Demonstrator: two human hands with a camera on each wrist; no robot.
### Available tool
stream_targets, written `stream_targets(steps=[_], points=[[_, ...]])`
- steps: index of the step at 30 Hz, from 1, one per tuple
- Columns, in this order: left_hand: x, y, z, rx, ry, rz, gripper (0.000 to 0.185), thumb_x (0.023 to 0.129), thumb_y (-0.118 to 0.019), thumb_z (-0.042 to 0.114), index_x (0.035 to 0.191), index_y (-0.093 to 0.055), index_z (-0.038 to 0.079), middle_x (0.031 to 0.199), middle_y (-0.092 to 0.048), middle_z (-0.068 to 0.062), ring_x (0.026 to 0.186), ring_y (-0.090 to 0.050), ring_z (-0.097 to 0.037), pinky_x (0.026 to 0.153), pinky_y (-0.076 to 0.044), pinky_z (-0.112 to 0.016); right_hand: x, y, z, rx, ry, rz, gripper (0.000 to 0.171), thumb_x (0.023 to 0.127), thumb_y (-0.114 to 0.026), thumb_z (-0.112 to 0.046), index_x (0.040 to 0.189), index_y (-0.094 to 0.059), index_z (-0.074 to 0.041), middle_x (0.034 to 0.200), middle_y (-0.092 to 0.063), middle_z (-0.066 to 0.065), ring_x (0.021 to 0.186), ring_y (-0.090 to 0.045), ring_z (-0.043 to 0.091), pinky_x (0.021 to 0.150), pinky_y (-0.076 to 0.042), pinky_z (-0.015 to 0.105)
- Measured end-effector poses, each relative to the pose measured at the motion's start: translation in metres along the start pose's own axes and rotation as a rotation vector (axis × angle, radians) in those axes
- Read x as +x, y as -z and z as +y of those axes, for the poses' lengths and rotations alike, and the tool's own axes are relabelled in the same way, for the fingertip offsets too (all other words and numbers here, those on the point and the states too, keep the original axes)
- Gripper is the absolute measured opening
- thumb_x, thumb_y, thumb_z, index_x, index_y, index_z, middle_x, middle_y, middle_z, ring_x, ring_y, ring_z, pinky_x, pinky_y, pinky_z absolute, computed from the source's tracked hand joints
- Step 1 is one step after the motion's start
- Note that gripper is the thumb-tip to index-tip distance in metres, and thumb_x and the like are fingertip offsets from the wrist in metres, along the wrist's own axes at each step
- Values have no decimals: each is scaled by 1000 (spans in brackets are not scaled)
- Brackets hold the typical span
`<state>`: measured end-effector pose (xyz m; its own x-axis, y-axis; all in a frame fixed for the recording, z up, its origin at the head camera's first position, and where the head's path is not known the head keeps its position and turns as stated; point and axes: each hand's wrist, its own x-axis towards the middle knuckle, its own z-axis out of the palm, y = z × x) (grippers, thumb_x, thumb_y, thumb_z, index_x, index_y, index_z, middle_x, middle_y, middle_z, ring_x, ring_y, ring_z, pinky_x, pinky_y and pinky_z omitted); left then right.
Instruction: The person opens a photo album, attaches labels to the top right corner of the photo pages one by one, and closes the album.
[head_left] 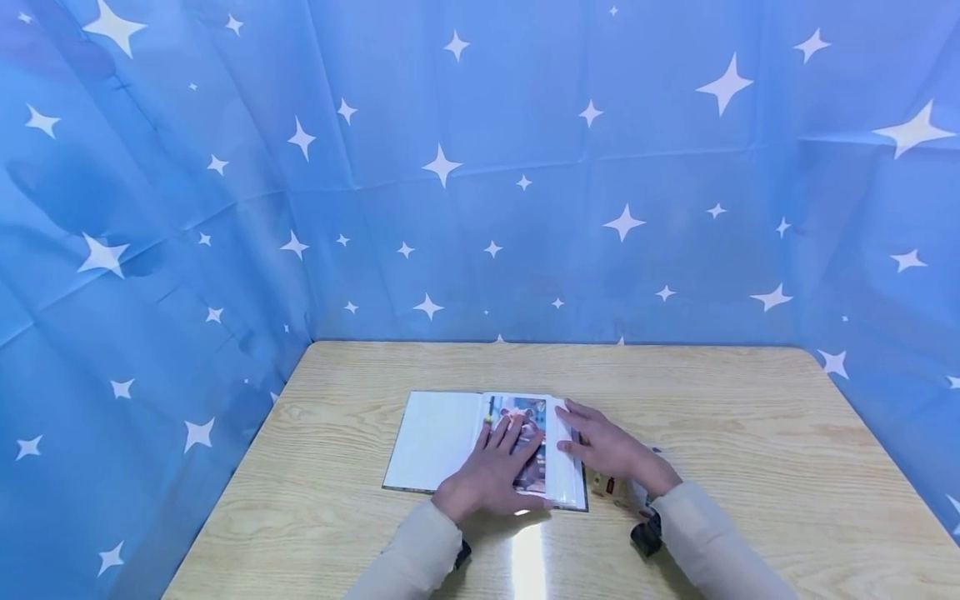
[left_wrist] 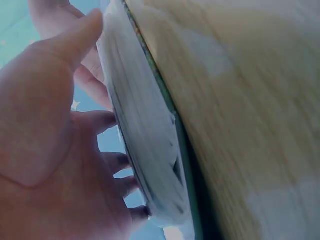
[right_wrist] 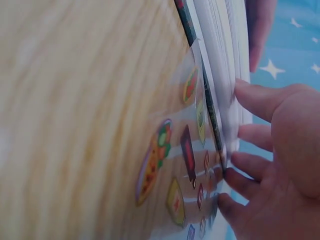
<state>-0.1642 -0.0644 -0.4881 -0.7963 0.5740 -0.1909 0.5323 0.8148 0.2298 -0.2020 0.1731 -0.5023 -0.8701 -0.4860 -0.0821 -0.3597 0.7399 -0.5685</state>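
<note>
An open photo album lies on the wooden table, its left page white, its right page showing a photo. My left hand lies flat on the photo page with fingers straight; the left wrist view shows those fingers against the thick page stack. My right hand rests on the right edge of the album, fingertips touching the page edges. A clear sheet of coloured stickers lies on the table beside the album, partly under my right hand.
Blue star-printed cloth walls the table on the left, back and right. Bare wood stretches behind and on both sides of the album. A dark wrist strap sits on my right sleeve.
</note>
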Motion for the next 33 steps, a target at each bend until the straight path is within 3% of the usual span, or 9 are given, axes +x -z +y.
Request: stream_targets(steps=[15,24,27,33], points=[[-6,8,-5,-37,-14,-17,94,85,-58,71,159,-20,28,166,-10,-11,153,-8,-29,122,-11,-53,2,1,2,0,17,-2,63,101,-57,-32,153,-35,-4,159,-24,27,142,-27,50,111,-30,63],[15,18,-10,-110,-39,115,63,99,-51,52,151,-43,18,155,-38,-13,143,-34,-33,113,-32,-56,0,4,1,30,24,-19,64,102,-56,-32,154,-33,-3,159,-21,28,144,-24,49,112,-29,63],[24,21,-17,-180,-38,141,59,101,-52,44,150,-43,13,153,-40,-17,142,-36,-35,114,-31,-55,-1,4,1,31,24,-22,64,102,-55,-32,154,-32,-4,159,-21,28,144,-24,49,112,-29,63],[43,29,-33,-435,-23,185,59,101,-57,27,151,-38,4,153,-40,-19,138,-42,-34,114,-34,-50,0,2,2,21,25,-14,63,102,-56,-31,154,-32,-3,159,-22,28,144,-25,48,112,-30,62]])
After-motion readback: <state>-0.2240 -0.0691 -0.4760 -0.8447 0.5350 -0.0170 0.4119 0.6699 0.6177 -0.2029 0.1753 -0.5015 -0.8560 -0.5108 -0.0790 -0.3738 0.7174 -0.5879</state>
